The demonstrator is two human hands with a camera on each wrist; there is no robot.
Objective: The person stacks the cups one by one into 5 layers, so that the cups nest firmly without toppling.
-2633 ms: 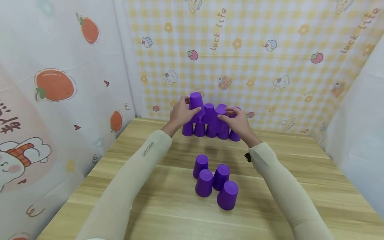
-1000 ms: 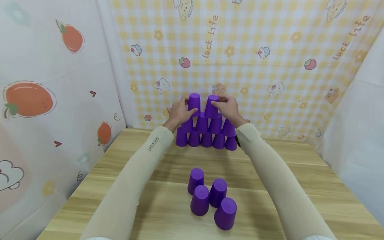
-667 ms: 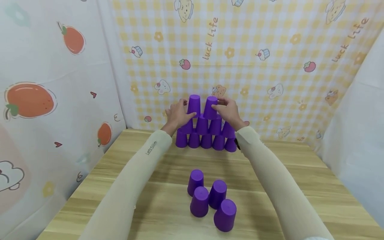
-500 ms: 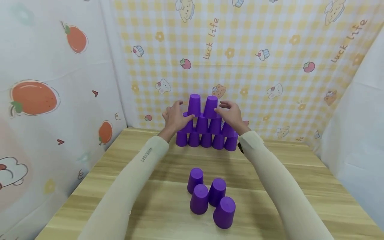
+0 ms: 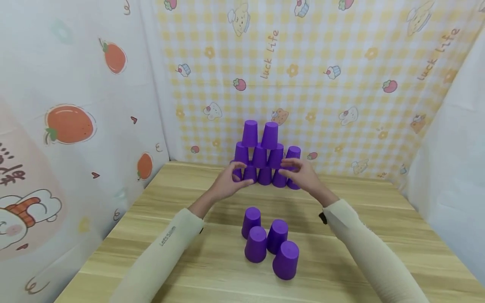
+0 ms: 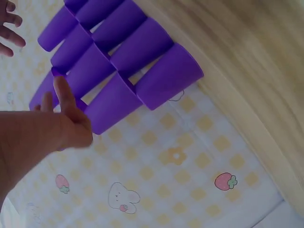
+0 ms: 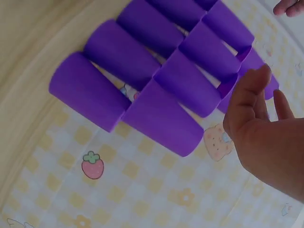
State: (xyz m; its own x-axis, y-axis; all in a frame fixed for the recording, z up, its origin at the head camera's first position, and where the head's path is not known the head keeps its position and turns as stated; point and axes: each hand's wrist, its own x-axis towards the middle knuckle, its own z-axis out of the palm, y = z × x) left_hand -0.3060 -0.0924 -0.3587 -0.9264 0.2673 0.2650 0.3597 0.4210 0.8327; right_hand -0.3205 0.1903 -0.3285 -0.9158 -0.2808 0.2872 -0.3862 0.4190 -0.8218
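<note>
Upside-down purple plastic cups stand in a tiered pyramid against the back cloth. Its top tier is two cups, a left one point(image 5: 250, 134) and a right one point(image 5: 270, 136), standing slightly apart on the middle tier point(image 5: 259, 155). My left hand point(image 5: 229, 181) hovers before the pyramid's lower left side, fingers loosely bent, holding nothing. On the other side my right hand point(image 5: 303, 174) is likewise free, partly hiding the lower right cups. Both wrist views show the hands apart from the tiers, including the middle-tier end cup point(image 7: 164, 118) and bottom end cup point(image 6: 169, 76).
Nearer to me, several more upside-down purple cups point(image 5: 255, 245) stand grouped on the wooden table point(image 5: 212, 273). A yellow checked cloth point(image 5: 326, 101) hangs close behind the pyramid, and a white printed cloth point(image 5: 94, 143) borders the left side.
Both hands set their cups on the middle tier as the top two, released them, then drew down and back toward me. The nearer group of cups stays in place.
</note>
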